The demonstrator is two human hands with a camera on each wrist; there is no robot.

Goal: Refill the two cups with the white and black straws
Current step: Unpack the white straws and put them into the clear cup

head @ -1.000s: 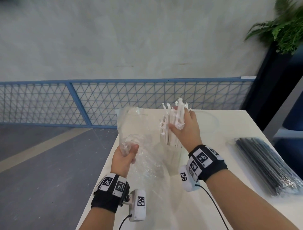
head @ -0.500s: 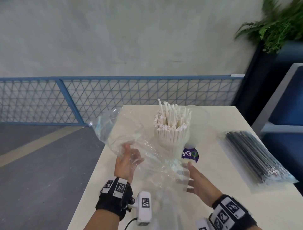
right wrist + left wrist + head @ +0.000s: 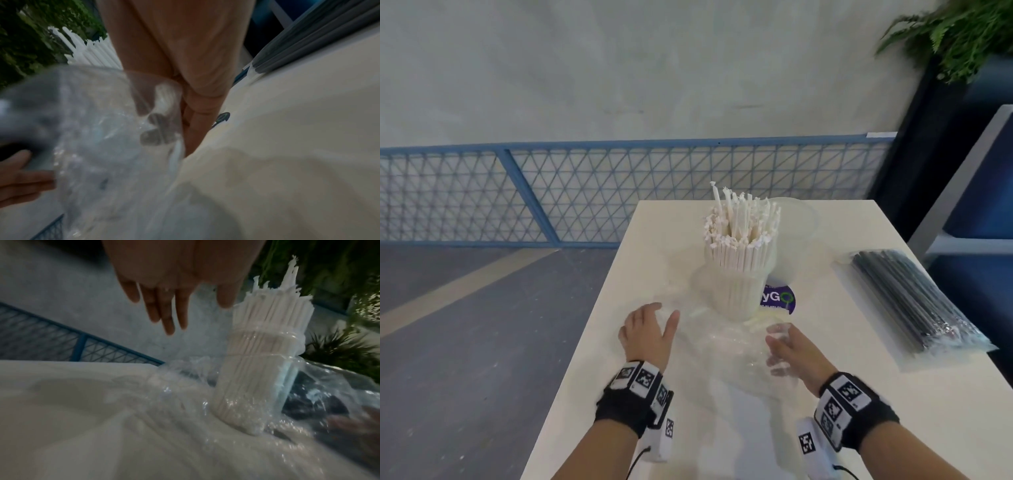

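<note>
- The clear plastic cup (image 3: 736, 291), packed full of white paper-wrapped straws (image 3: 739, 233), stands upright around the middle of the white table (image 3: 859, 411), a bit toward the far edge.
- A second clear plastic cup (image 3: 796, 233), with nothing visible in it, sits just behind and to the right of the full one, closer to the far edge.
- A flat clear pack of black straws (image 3: 904, 301) lies along the table's right edge, well apart from both cups.
- A crumpled clear plastic bag (image 3: 726, 346) is spread on the table in front of the full cup, between the two hands.
- Left hand (image 3: 649, 330) is flat with fingers straight and spread near the left edge, at the bag's left side, gripping nothing.
- Right hand (image 3: 796, 356) has its fingers on or in the bag's right side; whether it actually grips the plastic, can't tell, the wrist view is too blurry.
- A round purple sticker (image 3: 779, 299) peeks out at the foot of the cups.
</note>
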